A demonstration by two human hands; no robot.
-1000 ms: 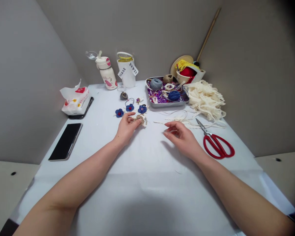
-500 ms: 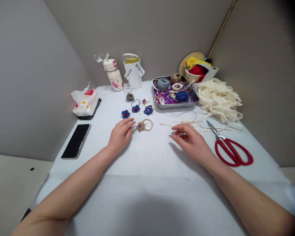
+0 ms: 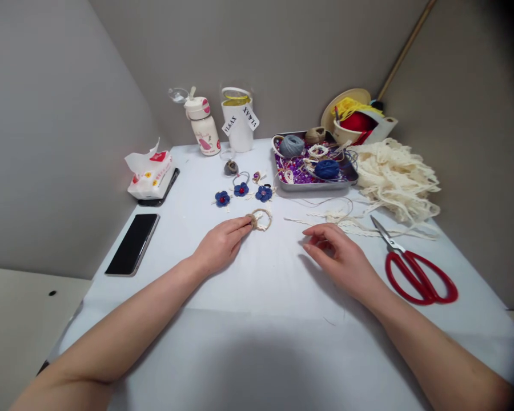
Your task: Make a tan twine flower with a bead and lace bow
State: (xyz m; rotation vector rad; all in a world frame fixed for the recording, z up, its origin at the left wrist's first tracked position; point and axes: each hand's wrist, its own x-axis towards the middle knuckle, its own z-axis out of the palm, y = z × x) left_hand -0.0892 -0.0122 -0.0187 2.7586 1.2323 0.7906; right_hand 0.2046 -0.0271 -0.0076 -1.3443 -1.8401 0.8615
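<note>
My left hand has its fingers closed over the brown flower end of a beige hair tie. The loop, with a bit of white lace, lies to the right of the fingertips and the flower is mostly covered. My right hand rests on its side on the cloth, fingers curved, with a gap between thumb and forefinger and nothing visible in it. Blue flowers with beads lie beyond my left hand. Thin cords and lace strips lie just beyond my right hand.
Red-handled scissors lie right of my right hand. Behind are a metal tray of beads and yarn balls, and a lace heap. A bottle and white canister stand at the back; a phone and tissues lie left.
My left hand has moved right onto the hair tie's flower and closed over it. The right hand stays almost in place. The whole view has shifted slightly.
</note>
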